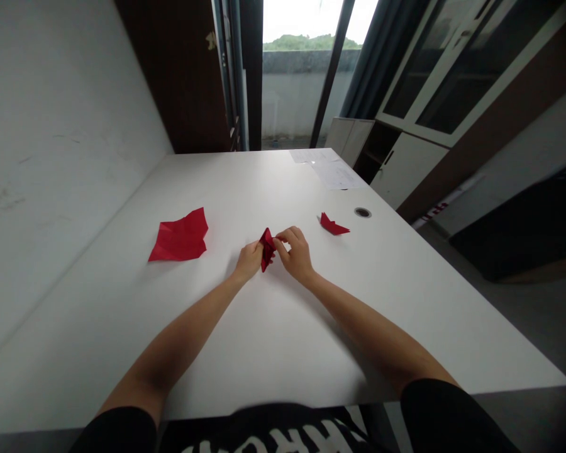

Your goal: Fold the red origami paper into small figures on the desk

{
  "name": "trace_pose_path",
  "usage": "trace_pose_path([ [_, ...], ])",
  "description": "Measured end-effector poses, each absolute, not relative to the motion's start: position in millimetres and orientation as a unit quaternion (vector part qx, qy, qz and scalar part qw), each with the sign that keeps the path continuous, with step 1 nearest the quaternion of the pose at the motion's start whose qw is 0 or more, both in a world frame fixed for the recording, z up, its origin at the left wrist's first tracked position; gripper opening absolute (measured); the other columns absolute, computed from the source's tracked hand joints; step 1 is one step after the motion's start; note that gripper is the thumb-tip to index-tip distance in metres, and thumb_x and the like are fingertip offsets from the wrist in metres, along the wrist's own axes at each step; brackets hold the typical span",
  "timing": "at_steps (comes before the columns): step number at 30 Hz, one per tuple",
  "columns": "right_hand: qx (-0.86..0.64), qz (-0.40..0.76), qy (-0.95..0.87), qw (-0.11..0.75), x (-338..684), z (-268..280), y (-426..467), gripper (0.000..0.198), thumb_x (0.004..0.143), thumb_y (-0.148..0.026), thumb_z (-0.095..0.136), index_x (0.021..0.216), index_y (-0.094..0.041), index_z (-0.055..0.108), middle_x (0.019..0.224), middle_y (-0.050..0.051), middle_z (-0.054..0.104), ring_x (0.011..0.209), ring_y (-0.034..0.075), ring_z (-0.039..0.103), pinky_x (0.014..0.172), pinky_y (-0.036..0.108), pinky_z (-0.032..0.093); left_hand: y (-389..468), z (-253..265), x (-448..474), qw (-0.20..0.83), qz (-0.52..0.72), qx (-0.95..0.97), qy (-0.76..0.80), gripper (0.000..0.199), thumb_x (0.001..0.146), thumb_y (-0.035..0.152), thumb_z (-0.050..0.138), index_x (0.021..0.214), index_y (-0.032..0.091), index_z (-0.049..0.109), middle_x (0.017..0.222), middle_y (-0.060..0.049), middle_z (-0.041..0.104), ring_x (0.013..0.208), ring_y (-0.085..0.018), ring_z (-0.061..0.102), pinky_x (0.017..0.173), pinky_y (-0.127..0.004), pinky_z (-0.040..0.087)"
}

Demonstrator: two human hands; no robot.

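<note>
Between my two hands, just above the white table (pixel 283 346), is a small piece of folded red paper (pixel 266 250), upright and narrow from this side. My left hand (pixel 249 259) grips its left side, with the fingers partly hidden behind the paper. On the other side my right hand (pixel 296 253) pinches its right edge between thumb and fingertips. A finished-looking red paper boat (pixel 334 225) lies to the right of my right hand. Off to the left rests a creased, unfolded sheet of red paper (pixel 179 236).
White printed sheets (pixel 337 173) lie at the table's far right corner. A round cable hole (pixel 363 212) sits near the right edge. A wall (pixel 66 157) borders the left side. Beyond the table stand a glass door (pixel 297 88) and white cabinets (pixel 410 163).
</note>
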State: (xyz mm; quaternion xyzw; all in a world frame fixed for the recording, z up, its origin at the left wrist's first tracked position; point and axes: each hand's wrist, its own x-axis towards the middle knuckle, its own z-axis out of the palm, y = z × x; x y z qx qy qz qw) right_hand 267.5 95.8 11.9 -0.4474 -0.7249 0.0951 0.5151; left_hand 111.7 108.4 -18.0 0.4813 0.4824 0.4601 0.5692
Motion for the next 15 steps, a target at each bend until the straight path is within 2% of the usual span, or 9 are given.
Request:
trace_pose_path([
  [4,-0.437,0.232,-0.626,0.602,266,11,98,0.018,0.099,-0.039,0.055,0.089,-0.023,0.058,0.082,0.001,0.061,0.076,0.017,0.057,0.071,0.033,0.047,112,-16,111,0.617,0.449,0.437,0.477,0.018,0.086,0.032,0.061,0.091,0.015,0.065,0.075,-0.009,0.072,0.055,-0.018,0.066,0.054,-0.029,0.050],
  [8,-0.406,0.344,-0.531,0.659,268,4,107,0.022,0.096,-0.045,0.059,0.091,-0.024,0.056,0.077,-0.002,0.059,0.070,0.015,0.057,0.068,0.031,0.048,112,-14,112,0.639,0.462,0.425,0.445,0.012,0.081,0.024,0.061,0.089,0.015,0.063,0.072,-0.005,0.069,0.055,-0.014,0.063,0.056,-0.027,0.050],
  [12,-0.401,0.381,-0.484,0.678,272,0,115,0.024,0.095,-0.046,0.059,0.088,-0.024,0.055,0.074,-0.003,0.058,0.067,0.014,0.056,0.066,0.030,0.048,111,-12,112,0.660,0.488,0.420,0.386,0.010,0.082,0.026,0.064,0.081,0.016,0.060,0.066,0.001,0.060,0.054,-0.009,0.054,0.058,-0.023,0.047],
  [15,-0.396,0.368,-0.487,0.685,274,5,115,0.024,0.095,-0.047,0.060,0.088,-0.024,0.055,0.072,-0.003,0.057,0.066,0.014,0.055,0.064,0.029,0.047,109,-10,109,0.711,0.458,0.390,0.363,0.012,0.083,0.026,0.067,0.083,0.016,0.061,0.070,-0.001,0.060,0.060,-0.011,0.056,0.063,-0.027,0.052],
])
